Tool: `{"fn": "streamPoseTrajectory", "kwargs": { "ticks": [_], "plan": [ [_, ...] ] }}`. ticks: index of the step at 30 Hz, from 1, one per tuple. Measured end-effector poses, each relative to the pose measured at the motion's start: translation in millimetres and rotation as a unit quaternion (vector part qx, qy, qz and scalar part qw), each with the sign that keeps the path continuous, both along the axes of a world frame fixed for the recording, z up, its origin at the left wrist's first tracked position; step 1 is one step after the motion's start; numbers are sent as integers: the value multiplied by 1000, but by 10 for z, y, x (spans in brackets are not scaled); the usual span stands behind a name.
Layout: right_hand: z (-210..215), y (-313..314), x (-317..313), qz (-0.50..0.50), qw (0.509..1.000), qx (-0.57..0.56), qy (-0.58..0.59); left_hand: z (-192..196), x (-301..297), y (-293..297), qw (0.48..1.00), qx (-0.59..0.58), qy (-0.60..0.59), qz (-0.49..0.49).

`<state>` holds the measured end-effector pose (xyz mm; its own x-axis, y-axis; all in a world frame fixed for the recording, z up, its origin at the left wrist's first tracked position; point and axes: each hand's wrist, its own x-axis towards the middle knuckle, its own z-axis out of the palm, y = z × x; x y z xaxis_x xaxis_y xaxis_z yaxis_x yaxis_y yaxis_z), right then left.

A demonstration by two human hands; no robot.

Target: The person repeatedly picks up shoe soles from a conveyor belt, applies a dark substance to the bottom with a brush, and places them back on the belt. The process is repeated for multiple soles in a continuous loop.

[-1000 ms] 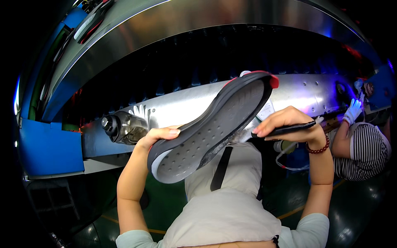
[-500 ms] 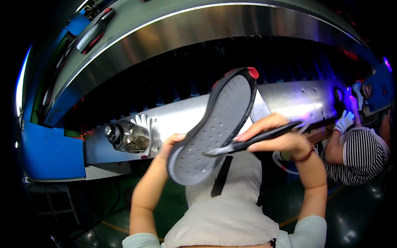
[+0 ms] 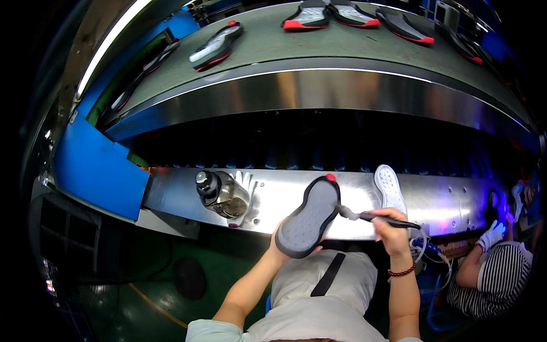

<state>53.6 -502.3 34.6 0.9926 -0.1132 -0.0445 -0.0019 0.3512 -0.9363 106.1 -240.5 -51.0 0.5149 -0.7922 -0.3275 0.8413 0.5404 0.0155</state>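
Observation:
A grey-and-black shoe sole [image 3: 310, 219] with a red tip stands out in front of me, its dotted grey inner face turned up. My left hand [image 3: 277, 245] is closed around its lower end. In my right hand [image 3: 392, 231] is a black-handled brush [image 3: 373, 215], gripped between thumb and fingers. The brush's greyish bristle end is beside the sole's right edge; whether it touches I cannot tell. A light cord or tube appears near the handle's rear end. Beyond my right hand, a white sole-shaped piece [image 3: 390, 188] lies on the metal ledge [image 3: 359, 228].
A clear bottle with a black top [image 3: 219, 194] stands on the ledge's left, beside a white glove [image 3: 243, 181]. Above, a green belt [image 3: 268, 48] carries several red-tipped soles [image 3: 353, 13]. A person in a striped top [image 3: 501, 271] works at the right.
My view has tilted up, showing more of the belt. The sole is lower and farther from the camera. The brush has moved from the sole's inner face to its right edge.

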Motion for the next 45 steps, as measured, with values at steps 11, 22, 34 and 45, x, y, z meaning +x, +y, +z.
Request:
{"fn": "streamPoseTrajectory", "kwargs": {
  "ticks": [11,22,34,45],
  "plan": [
    [-390,-146,-2,-110,984,97,99,56,-674,736,994,99,9,54],
    [-591,-351,140,-242,952,145,118,2065,665,1024,896,3,-390,213],
    [-701,-469,59,-262,942,138,156,3047,3308,-760,527,480,-642,283],
    [-768,-448,-99,-243,940,174,164,2813,2870,-968,-33,563,-781,268]
  ]
}}
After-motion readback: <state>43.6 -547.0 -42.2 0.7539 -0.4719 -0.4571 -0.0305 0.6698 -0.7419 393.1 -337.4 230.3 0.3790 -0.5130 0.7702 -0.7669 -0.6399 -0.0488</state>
